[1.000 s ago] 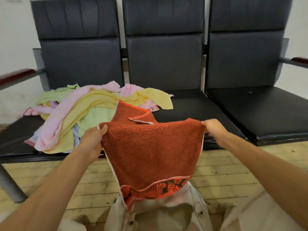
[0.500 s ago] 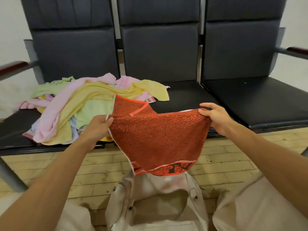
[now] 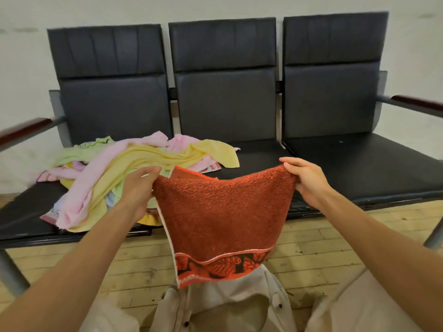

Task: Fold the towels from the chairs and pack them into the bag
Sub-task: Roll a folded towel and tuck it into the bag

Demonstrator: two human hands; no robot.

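- Above the open bag [image 3: 223, 310], at the front edge of the chairs [image 3: 354, 164]: a red towel [image 3: 220, 212] hangs doubled, stretched between both hands.
- Left hand [image 3: 140, 188] pinches the towel's upper left corner. Right hand [image 3: 305, 180] grasps the upper right corner, fingers curled over the edge.
- Patterned border hangs lowest, just over the bag's mouth. Whether it touches the bag cannot be told.
- An orange-edged layer shows behind the top edge near the left hand, so the layers look unevenly matched there.
- Pile of towels [image 3: 134, 161], pink, yellow and green, lies unfolded on the left seat and spills onto the middle one.
- Judged stage: one towel mid-fold, and the bulk of the task not yet done.
- Risk: the back layer could slip from the left pinch if that grip holds only the front layer. The fold would open and need redoing.
- Risk: bringing the corners together while the layers are skewed would give a lopsided bundle that packs badly.
- Risk: the hanging border could catch on the bag's rim or flap during the next fold and drag the bag's mouth closed.
- Risk: letting go of one corner early would drop the towel onto the wooden floor [image 3: 318, 245] beside the bag.
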